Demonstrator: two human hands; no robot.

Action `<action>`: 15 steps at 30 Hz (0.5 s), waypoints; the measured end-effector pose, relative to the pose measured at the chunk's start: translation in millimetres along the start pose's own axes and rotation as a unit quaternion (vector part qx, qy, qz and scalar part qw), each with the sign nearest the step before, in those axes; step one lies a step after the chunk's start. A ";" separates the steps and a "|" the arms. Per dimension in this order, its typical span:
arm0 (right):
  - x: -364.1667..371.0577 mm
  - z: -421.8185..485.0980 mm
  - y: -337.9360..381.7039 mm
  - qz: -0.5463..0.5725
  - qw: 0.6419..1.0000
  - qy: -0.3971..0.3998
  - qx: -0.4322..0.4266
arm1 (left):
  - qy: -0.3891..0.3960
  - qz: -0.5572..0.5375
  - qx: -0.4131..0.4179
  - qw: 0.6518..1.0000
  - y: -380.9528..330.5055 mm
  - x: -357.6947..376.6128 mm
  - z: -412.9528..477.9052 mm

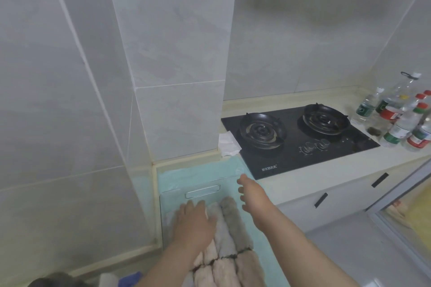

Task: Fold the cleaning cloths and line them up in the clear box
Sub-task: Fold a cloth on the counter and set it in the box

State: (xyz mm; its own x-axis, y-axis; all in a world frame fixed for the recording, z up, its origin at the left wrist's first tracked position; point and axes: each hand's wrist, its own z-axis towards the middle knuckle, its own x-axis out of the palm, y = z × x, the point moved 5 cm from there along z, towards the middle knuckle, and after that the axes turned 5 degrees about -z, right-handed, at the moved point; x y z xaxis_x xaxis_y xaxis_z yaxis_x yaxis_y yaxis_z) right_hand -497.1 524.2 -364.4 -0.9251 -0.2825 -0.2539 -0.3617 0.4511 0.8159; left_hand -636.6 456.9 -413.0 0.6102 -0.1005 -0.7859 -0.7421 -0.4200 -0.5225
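The main risk lay on the left of the clear box (163,216), which sat at six o'clock in the view on a green mat (198,170). The left hand (194,219) lay there on the folded cloths (229,228). A hard push or a sideways drag could probably have opened a fold or shoved a cloth out of its row. The cloths looked soft, so the row at three o'clock of that hand might also have slumped if pressed unevenly. Further right, a careless sweep of the right hand (253,198) could have caught the box's thin rim and slid the box along the mat toward the stove (298,137) at two o'clock.

The left hand was palm down with its fingers straight and close together. It rested flat on the cloths at the nine o'clock side of the box and gripped nothing. The right hand hung over the three o'clock edge of the box, fingers spread and loosely bent, holding nothing. Whether it touched the rim could not be told. The grey and cream cloths lay inside the box in rows running from twelve to six o'clock
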 end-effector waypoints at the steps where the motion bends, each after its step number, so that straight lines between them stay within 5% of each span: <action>1: -5.2 -6.8 6.6 0.018 1.000 0.001 -0.004 | -0.007 -0.062 0.001 0.998 -5.1 -11.2 -2.8; 6: -34.4 -39.6 37.7 0.084 0.994 0.003 -0.073 | -0.026 -0.310 0.046 0.949 -26.4 -75.1 -30.7; 15: -79.3 -79.0 62.0 0.125 0.979 0.043 -0.158 | -0.171 -0.491 0.065 0.852 -35.5 -138.8 -94.1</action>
State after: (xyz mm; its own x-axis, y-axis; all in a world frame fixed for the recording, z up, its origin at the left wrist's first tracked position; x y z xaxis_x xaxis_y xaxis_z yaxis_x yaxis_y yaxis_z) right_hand -437.0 507.7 -252.6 -0.9621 -0.2726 0.0075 -0.0591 0.2354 0.9701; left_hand -668.8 400.9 -254.2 0.8539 0.5203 0.0130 0.0423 -0.0445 -0.9981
